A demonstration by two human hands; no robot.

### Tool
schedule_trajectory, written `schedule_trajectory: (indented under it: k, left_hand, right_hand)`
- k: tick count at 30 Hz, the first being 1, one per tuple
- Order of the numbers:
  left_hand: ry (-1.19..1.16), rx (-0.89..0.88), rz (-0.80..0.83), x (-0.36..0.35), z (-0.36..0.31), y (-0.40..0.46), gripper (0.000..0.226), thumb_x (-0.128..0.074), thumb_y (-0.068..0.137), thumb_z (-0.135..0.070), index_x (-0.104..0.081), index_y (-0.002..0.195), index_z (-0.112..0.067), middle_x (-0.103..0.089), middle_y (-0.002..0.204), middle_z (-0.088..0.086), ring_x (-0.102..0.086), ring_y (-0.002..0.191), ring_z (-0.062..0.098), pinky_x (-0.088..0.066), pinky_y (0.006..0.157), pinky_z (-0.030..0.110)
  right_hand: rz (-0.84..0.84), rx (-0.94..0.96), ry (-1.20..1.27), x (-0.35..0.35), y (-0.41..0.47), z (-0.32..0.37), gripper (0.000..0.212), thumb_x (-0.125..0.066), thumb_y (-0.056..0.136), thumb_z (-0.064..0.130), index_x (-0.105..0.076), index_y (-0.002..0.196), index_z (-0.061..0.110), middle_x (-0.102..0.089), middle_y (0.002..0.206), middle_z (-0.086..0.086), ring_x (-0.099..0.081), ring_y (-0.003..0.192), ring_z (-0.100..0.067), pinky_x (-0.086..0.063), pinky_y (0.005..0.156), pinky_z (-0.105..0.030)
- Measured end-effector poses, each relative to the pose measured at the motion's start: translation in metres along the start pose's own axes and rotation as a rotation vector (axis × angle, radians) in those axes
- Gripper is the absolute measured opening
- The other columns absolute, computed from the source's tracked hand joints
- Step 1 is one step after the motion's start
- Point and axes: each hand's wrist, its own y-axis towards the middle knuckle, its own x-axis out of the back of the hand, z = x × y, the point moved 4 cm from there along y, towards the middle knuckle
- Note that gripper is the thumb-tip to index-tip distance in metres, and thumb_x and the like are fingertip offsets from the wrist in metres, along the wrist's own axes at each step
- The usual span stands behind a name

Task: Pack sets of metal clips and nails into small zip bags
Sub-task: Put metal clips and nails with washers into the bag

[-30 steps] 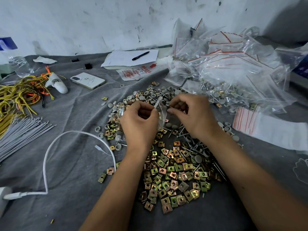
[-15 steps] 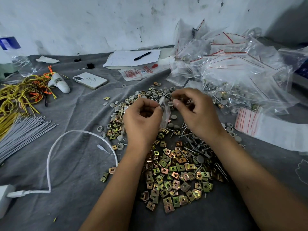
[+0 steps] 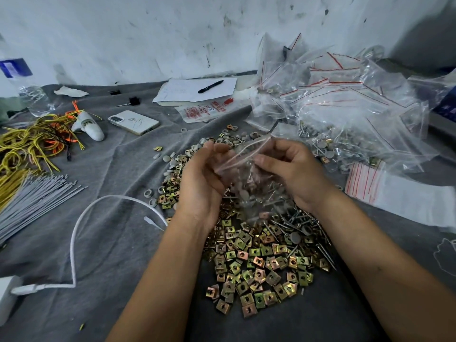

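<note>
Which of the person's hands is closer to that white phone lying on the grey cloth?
The left. The left hand is just to the right of the white phone and a bit nearer the person, while the right hand is farther right, across the small zip bag both hands hold.

Both forearms reach forward from the bottom edge of the view, bare to the elbow, and angle toward each other so the hands meet near the middle. The left hand is turned with its palm facing right and slightly up, wrist a little bent, its fingers loosely curled with the tips raised. The right hand faces it with the back turned to the right, knuckles up, its fingers curled inward and the thumb drawn toward the fingertips in a pinch. The two hands are close together, fingertips near each other but apart.
</note>
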Motion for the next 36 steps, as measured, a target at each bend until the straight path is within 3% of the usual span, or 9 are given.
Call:
schedule_trajectory:
  k: [3, 6, 9, 12, 19, 22, 26, 31, 36]
  left_hand:
    - [0.143, -0.022, -0.036, 0.001, 0.003, 0.001, 0.04, -0.043, 0.107, -0.04, -0.073, 0.096, -0.015, -0.076, 0.097, 0.012, -0.072, 0.091, 0.025, -0.059, 0.084, 0.04]
    - [0.46, 0.015, -0.052, -0.001, 0.011, 0.0, 0.042, -0.048, 0.1, -0.053, -0.074, 0.1, -0.019, -0.078, 0.095, -0.001, -0.073, 0.088, 0.018, -0.057, 0.083, 0.038]
    - [0.565, -0.023, -0.027, -0.002, 0.012, -0.002, 0.032, -0.055, 0.106, -0.032, -0.077, 0.086, -0.019, -0.071, 0.076, -0.002, -0.067, 0.07, 0.013, -0.055, 0.066, 0.027]
    - [0.575, -0.016, -0.009, -0.002, 0.011, -0.002, 0.027, -0.055, 0.105, -0.011, -0.072, 0.084, -0.008, -0.068, 0.072, 0.004, -0.065, 0.066, 0.018, -0.054, 0.063, 0.028]
    - [0.457, 0.158, 0.089, -0.004, 0.016, -0.004, 0.038, -0.05, 0.107, -0.01, -0.073, 0.078, -0.01, -0.068, 0.068, 0.004, -0.061, 0.057, 0.017, -0.051, 0.049, 0.025]
    - [0.463, 0.174, 0.123, -0.004, 0.017, -0.003, 0.03, -0.055, 0.104, -0.01, -0.075, 0.082, -0.012, -0.071, 0.076, 0.007, -0.064, 0.065, 0.019, -0.055, 0.055, 0.028]
    - [0.435, 0.031, 0.036, -0.003, 0.012, -0.001, 0.016, -0.059, 0.103, -0.01, -0.071, 0.1, -0.002, -0.077, 0.099, 0.018, -0.074, 0.082, 0.028, -0.064, 0.072, 0.036]
    - [0.418, -0.074, -0.016, 0.001, 0.005, -0.002, 0.021, -0.058, 0.103, -0.008, -0.071, 0.087, -0.004, -0.078, 0.095, 0.018, -0.074, 0.077, 0.026, -0.062, 0.068, 0.037]
    - [0.623, -0.215, -0.106, 0.006, 0.0, 0.001, 0.01, -0.073, 0.095, -0.02, -0.071, 0.1, -0.012, -0.076, 0.098, 0.009, -0.074, 0.088, 0.025, -0.063, 0.077, 0.045]
  right_hand:
    - [-0.074, 0.019, 0.011, 0.002, 0.001, -0.002, 0.007, -0.068, 0.093, 0.005, -0.065, 0.088, 0.009, -0.073, 0.077, -0.004, -0.069, 0.069, -0.013, -0.054, 0.055, -0.022]
    - [-0.131, 0.001, 0.051, 0.004, 0.003, -0.002, 0.012, -0.065, 0.097, 0.006, -0.068, 0.089, 0.015, -0.073, 0.079, -0.006, -0.07, 0.071, -0.019, -0.055, 0.054, -0.03]
    - [-0.209, -0.002, 0.039, 0.01, 0.004, -0.004, 0.009, -0.067, 0.097, 0.011, -0.071, 0.089, 0.016, -0.073, 0.086, -0.014, -0.07, 0.074, -0.023, -0.055, 0.057, -0.032]
    - [-0.259, -0.028, 0.026, 0.016, 0.005, -0.007, 0.009, -0.07, 0.096, 0.02, -0.071, 0.095, 0.012, -0.072, 0.091, -0.016, -0.069, 0.074, -0.02, -0.053, 0.05, -0.028]
    - [-0.366, 0.001, -0.043, 0.026, 0.005, -0.006, 0.023, -0.069, 0.097, 0.022, -0.069, 0.089, 0.001, -0.064, 0.071, -0.009, -0.054, 0.053, -0.017, -0.042, 0.048, -0.028]
    - [-0.358, -0.025, -0.028, 0.024, 0.004, -0.005, 0.019, -0.068, 0.098, 0.022, -0.071, 0.083, 0.012, -0.065, 0.07, -0.006, -0.054, 0.059, -0.02, -0.041, 0.049, -0.028]
    - [-0.275, 0.025, -0.066, 0.019, 0.004, -0.002, 0.02, -0.064, 0.1, 0.02, -0.072, 0.082, 0.016, -0.067, 0.073, -0.007, -0.057, 0.062, -0.019, -0.047, 0.055, -0.031]
    - [-0.312, 0.088, -0.129, 0.02, 0.005, -0.002, 0.018, -0.062, 0.102, 0.021, -0.077, 0.092, 0.016, -0.074, 0.079, -0.003, -0.066, 0.067, -0.009, -0.048, 0.056, -0.017]
    - [-0.267, 0.281, -0.408, 0.02, 0.002, 0.008, 0.014, -0.067, 0.099, 0.02, -0.08, 0.094, 0.02, -0.074, 0.078, 0.003, -0.066, 0.072, -0.01, -0.051, 0.061, -0.024]
